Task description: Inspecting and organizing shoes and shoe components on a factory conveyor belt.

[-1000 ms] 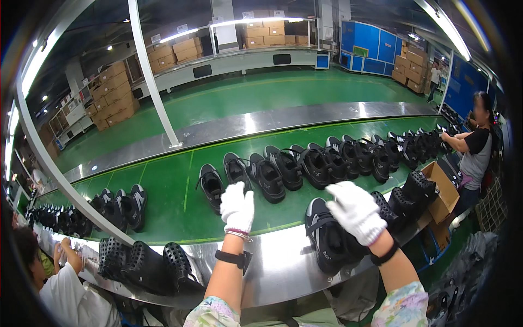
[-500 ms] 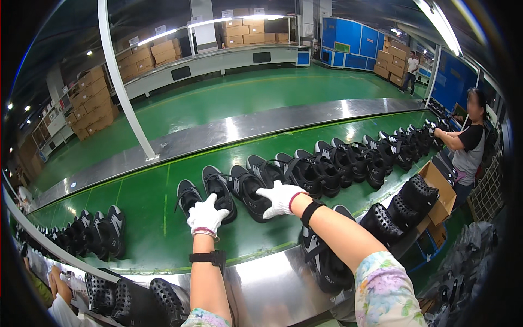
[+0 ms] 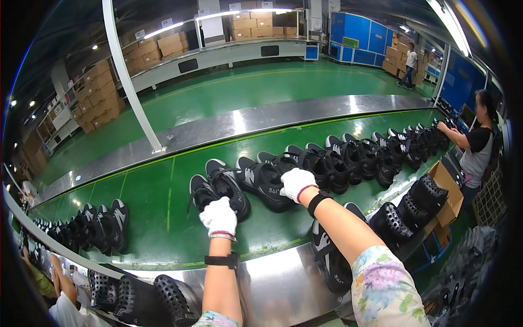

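Observation:
My left hand (image 3: 219, 217), in a white glove, is closed at the heel of a black shoe (image 3: 200, 189) with a grey toe. A matching shoe (image 3: 229, 185) leans close against it on the right. My right hand (image 3: 298, 184), gloved too, curls over the heel end of another black shoe (image 3: 280, 162). Just left of that hand, a black shoe (image 3: 267, 188) lies turned with its side toward me. My fingertips are mostly hidden inside or behind the shoes. All these shoes rest on the green belt (image 3: 163, 234).
A row of black shoes (image 3: 340, 158) runs to the far right, where a co-worker (image 3: 476, 147) handles some. More shoes (image 3: 103, 229) stand at left. Near the steel edge (image 3: 278, 283) are a shoe (image 3: 332, 261), dark dotted forms (image 3: 392, 220) and an open carton (image 3: 444, 191). A white post (image 3: 131, 87) rises beyond.
My fingers, spread over the shoes before, have closed. Both hands and the nearest shoes have shifted right, the right hand also farther away. The view has moved slightly.

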The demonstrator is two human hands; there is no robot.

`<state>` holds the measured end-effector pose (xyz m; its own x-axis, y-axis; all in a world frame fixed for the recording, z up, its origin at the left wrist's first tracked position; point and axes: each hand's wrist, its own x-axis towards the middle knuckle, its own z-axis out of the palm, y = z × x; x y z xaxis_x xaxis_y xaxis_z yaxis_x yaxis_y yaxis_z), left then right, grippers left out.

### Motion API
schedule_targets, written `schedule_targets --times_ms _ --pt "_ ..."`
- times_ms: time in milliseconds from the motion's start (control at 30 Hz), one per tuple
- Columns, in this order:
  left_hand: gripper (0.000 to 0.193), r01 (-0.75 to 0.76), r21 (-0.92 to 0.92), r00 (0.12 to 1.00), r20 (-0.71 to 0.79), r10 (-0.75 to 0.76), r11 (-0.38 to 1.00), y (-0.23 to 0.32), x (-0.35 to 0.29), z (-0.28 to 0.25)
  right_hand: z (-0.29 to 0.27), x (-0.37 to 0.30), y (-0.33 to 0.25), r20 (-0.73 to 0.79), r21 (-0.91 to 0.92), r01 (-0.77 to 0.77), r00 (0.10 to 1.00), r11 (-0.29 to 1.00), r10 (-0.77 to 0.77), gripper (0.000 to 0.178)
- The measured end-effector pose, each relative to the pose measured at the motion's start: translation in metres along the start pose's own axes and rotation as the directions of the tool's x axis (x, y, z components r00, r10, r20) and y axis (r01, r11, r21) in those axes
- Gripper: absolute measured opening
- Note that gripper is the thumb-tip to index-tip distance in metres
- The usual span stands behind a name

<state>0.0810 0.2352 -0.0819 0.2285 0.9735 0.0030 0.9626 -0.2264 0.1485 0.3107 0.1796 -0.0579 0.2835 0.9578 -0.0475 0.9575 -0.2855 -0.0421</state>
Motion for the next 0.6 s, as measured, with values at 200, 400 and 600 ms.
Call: schedule_targets --times_ms 200,400,600 --pt "0.024 -0.044 -0.018 0.999 -0.030 0.043 0.999 0.012 -0.036 -0.011 -0.005 -0.004 -0.009 -0.028 0.001 0.004 1.000 1.000 -0.004 0.033" --pt "0.029 -0.081 0.062 0.995 0.070 0.077 0.995 0.012 -0.091 -0.031 -0.089 -0.076 0.004 -0.352 0.197 0.265 0.918 0.944 -0.184 0.028" --pt "0.023 -0.382 0.147 0.917 -0.057 0.394 0.912 0.001 -0.198 -0.026 -0.181 -0.233 0.092 -0.701 -0.235 0.409 0.557 0.882 -0.445 0.013"
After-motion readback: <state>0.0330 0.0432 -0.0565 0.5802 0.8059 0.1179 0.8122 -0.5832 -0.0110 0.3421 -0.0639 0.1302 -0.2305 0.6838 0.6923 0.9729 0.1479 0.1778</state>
